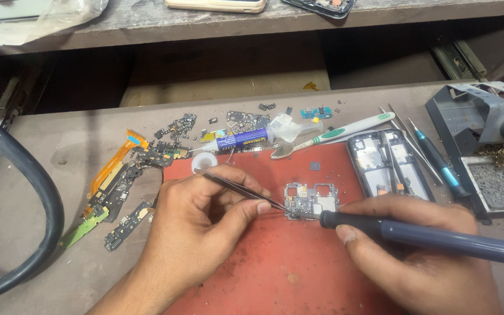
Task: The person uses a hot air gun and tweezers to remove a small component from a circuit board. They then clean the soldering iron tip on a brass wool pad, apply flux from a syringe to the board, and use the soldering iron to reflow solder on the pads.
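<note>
Crowding circuit board [311,200]: toothbrush [345,131], scrap boards [121,189].

A worn grey workbench [42,146] sits below a wooden shelf [147,23], with dark recesses between.

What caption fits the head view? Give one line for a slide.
Left hand with tweezers and right hand with soldering iron meet at a small circuit board.
</note>
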